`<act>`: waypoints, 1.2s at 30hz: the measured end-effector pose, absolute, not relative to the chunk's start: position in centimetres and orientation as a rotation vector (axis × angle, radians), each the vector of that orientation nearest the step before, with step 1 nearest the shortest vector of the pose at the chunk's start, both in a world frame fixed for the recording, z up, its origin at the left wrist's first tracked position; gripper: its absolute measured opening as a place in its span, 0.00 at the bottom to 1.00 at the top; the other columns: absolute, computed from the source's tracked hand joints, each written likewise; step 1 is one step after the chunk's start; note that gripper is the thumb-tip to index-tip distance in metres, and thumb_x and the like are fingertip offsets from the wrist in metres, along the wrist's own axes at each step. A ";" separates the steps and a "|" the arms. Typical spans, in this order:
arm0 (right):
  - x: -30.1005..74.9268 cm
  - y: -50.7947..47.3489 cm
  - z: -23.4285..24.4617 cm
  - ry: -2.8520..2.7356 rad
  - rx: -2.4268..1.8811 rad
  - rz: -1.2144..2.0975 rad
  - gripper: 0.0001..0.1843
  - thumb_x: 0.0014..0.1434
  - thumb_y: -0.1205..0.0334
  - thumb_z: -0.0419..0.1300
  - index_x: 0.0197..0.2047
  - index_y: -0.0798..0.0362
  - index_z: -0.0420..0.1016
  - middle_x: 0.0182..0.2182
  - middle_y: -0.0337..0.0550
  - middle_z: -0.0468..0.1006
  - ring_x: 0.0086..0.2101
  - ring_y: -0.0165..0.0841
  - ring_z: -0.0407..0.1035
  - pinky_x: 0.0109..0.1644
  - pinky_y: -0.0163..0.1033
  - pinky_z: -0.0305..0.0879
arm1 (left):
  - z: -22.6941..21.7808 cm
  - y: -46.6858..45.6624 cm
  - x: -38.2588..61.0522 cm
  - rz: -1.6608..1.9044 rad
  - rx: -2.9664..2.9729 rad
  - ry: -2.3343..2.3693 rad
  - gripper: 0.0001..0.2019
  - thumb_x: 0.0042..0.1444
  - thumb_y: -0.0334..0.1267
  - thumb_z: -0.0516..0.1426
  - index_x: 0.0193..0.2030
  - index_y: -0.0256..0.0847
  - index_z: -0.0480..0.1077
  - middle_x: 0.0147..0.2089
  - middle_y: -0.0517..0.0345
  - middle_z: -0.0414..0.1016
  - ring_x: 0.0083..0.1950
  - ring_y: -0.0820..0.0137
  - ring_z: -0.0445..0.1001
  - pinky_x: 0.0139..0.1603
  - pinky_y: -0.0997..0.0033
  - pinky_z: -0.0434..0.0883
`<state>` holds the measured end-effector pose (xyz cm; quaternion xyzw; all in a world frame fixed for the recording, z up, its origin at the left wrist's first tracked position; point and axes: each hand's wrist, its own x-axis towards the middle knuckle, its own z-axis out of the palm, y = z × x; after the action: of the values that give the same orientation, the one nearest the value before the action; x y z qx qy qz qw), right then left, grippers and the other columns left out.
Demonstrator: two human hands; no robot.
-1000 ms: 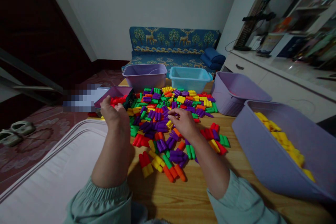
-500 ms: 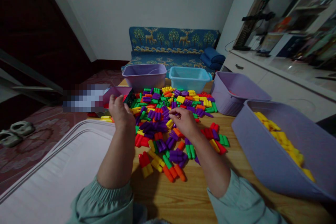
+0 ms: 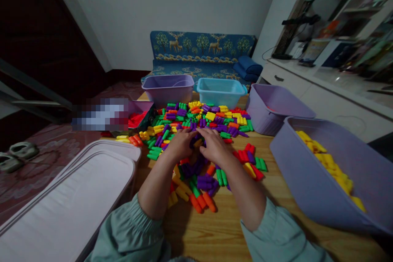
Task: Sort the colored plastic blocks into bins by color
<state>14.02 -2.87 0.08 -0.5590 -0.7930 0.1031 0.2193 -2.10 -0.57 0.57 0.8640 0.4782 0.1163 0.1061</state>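
Observation:
A heap of plastic blocks (image 3: 199, 127) in purple, green, yellow, red and orange covers the middle of the wooden table (image 3: 221, 229). My two hands meet on the near side of the heap, knuckles up. My left hand (image 3: 180, 144) has its fingers curled down among purple blocks, and what it grips is hidden. Beside it and almost touching, my right hand (image 3: 215, 146) curls its fingers over purple blocks. A yellow block shows between the two hands. Loose orange, purple and green blocks (image 3: 204, 190) lie just under my wrists.
A large purple bin (image 3: 310, 190) with yellow blocks stands at the right. Further back are another purple bin (image 3: 270, 123), a blue bin (image 3: 221, 98) and a third purple bin (image 3: 168, 95). A small tray of red blocks (image 3: 138, 118) and a white lid (image 3: 76, 196) lie to the left.
My left hand has come away from the red-block tray at the left and moved right onto the heap beside my right hand. My right hand has hardly moved.

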 end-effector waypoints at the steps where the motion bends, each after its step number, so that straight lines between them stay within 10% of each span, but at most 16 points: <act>1: 13.9 -2.9 0.1 -2.205 -1.550 0.274 0.37 0.49 0.71 0.58 0.64 0.57 0.61 0.58 0.50 0.68 0.58 0.40 0.57 0.63 0.43 0.53 | 0.6 -0.5 -2.0 0.350 2.557 1.414 0.32 0.42 0.29 0.58 0.59 0.42 0.68 0.54 0.46 0.73 0.56 0.57 0.69 0.60 0.59 0.63; 22: 14.4 -2.4 1.0 -1.849 -1.606 0.436 0.22 0.53 0.69 0.59 0.52 0.51 0.73 0.41 0.44 0.81 0.40 0.35 0.74 0.45 0.38 0.68 | 2.0 0.1 -2.1 0.902 1.736 1.292 0.15 0.48 0.41 0.59 0.41 0.36 0.78 0.34 0.54 0.79 0.34 0.66 0.75 0.34 0.70 0.71; 36: 12.2 -5.2 2.4 -2.377 -1.651 0.350 0.21 0.49 0.65 0.62 0.49 0.50 0.74 0.44 0.48 0.78 0.44 0.42 0.72 0.44 0.40 0.65 | 6.2 -2.3 -4.6 -0.169 2.367 1.761 0.18 0.35 0.32 0.64 0.38 0.49 0.79 0.39 0.54 0.80 0.41 0.61 0.77 0.35 0.71 0.69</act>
<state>12.23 -5.24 2.35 -0.5629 -0.8100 0.1193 0.1130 -4.59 -2.32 6.20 0.7976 0.5932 -0.0571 0.0932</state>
